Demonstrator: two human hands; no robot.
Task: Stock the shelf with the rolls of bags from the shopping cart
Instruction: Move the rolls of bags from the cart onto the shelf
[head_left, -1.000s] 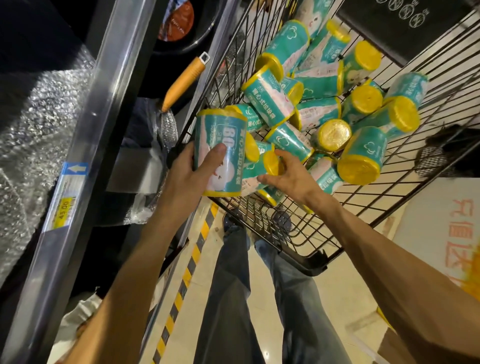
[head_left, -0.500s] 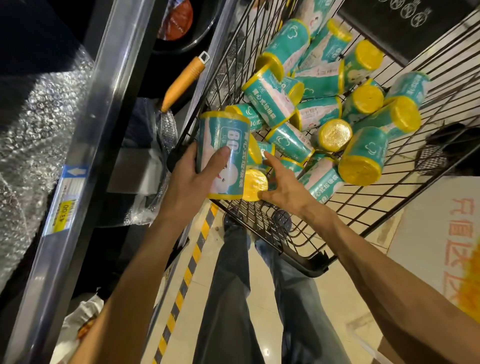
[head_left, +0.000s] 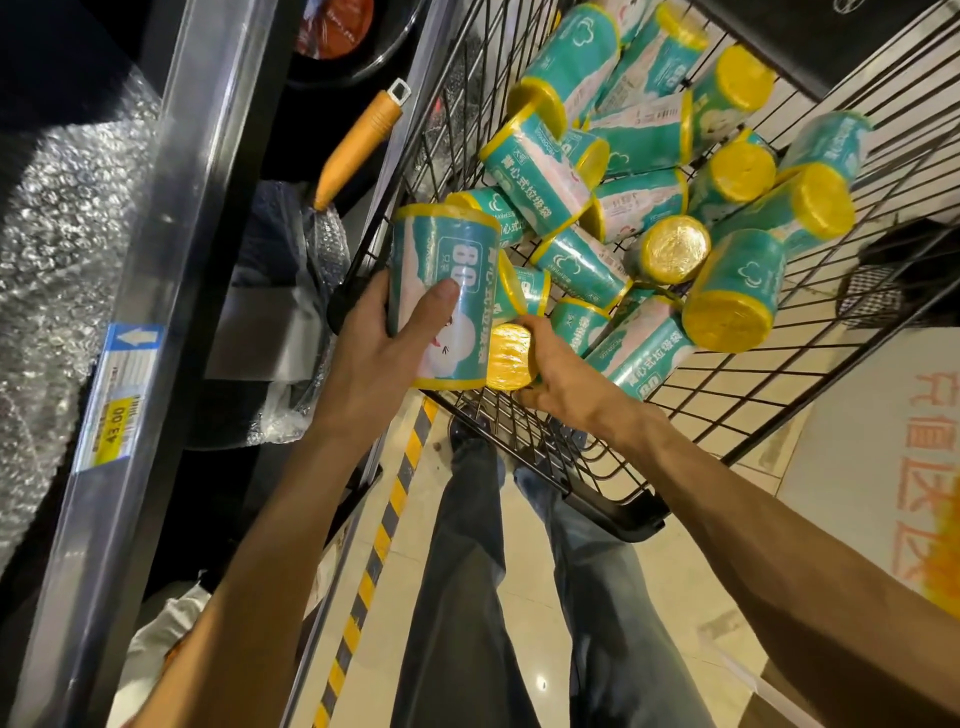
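Left hand (head_left: 387, 358): wrapped round 1 upright roll of bags (head_left: 441, 296), teal label with a large "80", thumb across its front; held at the near-left corner of the shopping cart (head_left: 613, 506), just above its rim. Right hand (head_left: 558, 371): fingers curled round a second roll (head_left: 509, 357), yellow end facing the camera, touching the lower right edge of the first roll; both hands close together, each clamped on its own roll. Remaining rolls (head_left: 670, 208): a loose heap, teal wrappers and yellow ends, lying at mixed angles on the wire floor of the cart, far and right of the hands. Shelf (head_left: 171, 249): metal edge running along the left; price tag (head_left: 120, 397) reading 43.00 fixed to it; bubble wrap (head_left: 57, 249) on the shelf further left; orange handle (head_left: 358, 148) projecting between shelf and cart. Floor: yellow-and-black striped tape (head_left: 382, 535) near the person's legs.
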